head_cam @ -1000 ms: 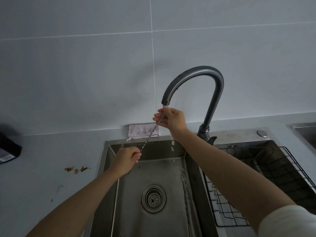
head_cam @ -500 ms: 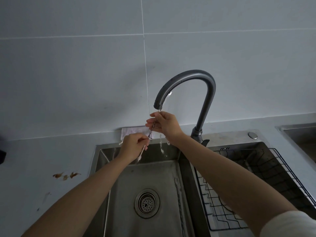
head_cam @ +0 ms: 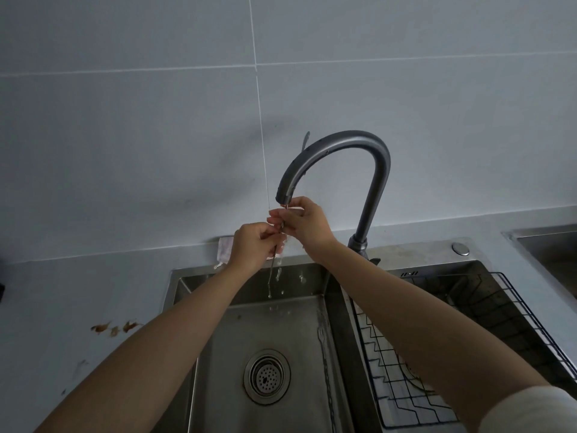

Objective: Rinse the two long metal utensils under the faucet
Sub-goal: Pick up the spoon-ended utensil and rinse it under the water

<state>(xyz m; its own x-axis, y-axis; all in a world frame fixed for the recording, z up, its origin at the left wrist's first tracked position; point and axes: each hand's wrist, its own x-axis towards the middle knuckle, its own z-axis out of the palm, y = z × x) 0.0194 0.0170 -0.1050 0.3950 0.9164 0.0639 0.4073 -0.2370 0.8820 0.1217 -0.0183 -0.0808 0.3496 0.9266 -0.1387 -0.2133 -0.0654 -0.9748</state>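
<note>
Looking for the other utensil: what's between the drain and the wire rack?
Head view: a long twisted metal utensil lies on the basin floor beside the divider wall.

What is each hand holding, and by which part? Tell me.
One thin metal utensil, held by both hands: the right hand pinches its upper end under the faucet, the left hand grips its middle, and the lower end hangs free.
</note>
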